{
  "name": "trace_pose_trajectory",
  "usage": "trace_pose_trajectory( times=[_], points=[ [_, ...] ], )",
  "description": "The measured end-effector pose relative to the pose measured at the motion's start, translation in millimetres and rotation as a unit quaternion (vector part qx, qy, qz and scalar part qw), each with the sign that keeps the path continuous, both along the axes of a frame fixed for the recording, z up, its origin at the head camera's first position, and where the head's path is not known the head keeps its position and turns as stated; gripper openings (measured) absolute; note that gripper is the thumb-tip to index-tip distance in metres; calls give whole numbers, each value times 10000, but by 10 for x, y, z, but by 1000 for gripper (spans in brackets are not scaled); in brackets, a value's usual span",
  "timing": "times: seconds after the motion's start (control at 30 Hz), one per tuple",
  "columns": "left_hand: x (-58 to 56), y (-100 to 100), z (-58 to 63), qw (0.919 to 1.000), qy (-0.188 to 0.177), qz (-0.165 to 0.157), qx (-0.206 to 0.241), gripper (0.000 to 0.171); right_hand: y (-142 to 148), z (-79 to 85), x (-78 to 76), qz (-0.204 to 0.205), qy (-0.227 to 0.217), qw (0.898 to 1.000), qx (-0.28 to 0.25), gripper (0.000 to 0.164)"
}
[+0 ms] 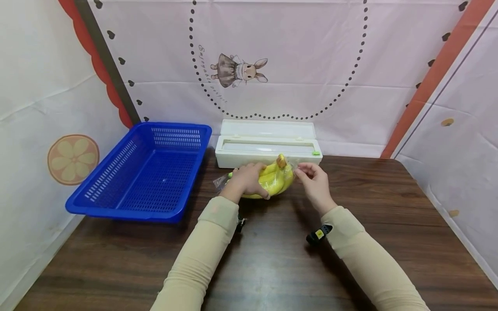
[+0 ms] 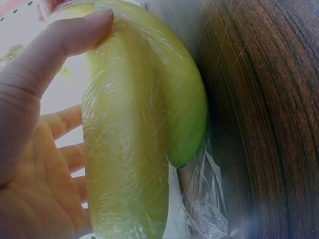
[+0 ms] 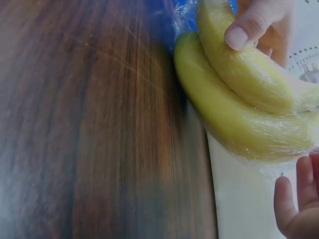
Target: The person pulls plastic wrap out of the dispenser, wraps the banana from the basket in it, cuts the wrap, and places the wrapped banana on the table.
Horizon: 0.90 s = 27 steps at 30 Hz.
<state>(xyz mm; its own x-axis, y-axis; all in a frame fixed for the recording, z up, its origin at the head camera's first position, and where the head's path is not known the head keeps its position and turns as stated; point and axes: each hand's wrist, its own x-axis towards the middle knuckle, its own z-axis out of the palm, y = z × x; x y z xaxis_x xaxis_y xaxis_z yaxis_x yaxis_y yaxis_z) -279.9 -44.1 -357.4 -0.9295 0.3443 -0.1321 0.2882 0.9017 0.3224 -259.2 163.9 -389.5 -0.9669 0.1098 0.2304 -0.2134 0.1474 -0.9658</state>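
A bunch of yellow bananas [image 1: 275, 182], wrapped in clear cling film, is held just in front of the white box. My left hand [image 1: 248, 179] grips the bunch from the left, thumb over the near side and fingers behind it. At the stem end, my right hand [image 1: 316, 183] pinches the edge of the cling film [image 1: 292, 166] between thumb and forefinger. Loose film [image 2: 202, 199] hangs crumpled past the banana tips in the left wrist view. In the right wrist view, two bananas [image 3: 239, 114] show under the wrap, while the right fingertips [image 3: 285, 199] are only partly visible.
Behind the hands stands a white cling film dispenser [image 1: 268, 162] with its lid raised and a green slider at its right end. A blue plastic basket [image 1: 183, 185] sits on the left of the dark wooden table [image 1: 280, 263]. Patterned cloth [image 1: 311, 56] hangs behind.
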Motion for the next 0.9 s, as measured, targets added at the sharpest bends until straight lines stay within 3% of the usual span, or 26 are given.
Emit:
trace_pose_trajectory(
  times=[0.17, 0.3, 0.4, 0.7, 0.9],
  points=[
    [-2, -7, 0, 10000, -20, -32, -10, 95, -22, 9, -63, -157, -382, 9991, 21, 37],
    [-6, -6, -3, 10000, -27, -33, -2, 95, -5, 32, -88, 78, -802, 9966, -189, 51],
    [-8, 0, 1, 10000, -49, -34, 13, 96, 12, 40, -101, 241, -969, 9942, -406, 50],
    [-3, 5, 33, 9999, -67, -29, -75, 96, 15, 8, -73, 348, -596, 9976, -101, 33],
    [-5, -7, 29, 9999, -141, -97, -12, 96, 35, -2, -51, 719, -636, 9953, -128, 29]
  ],
)
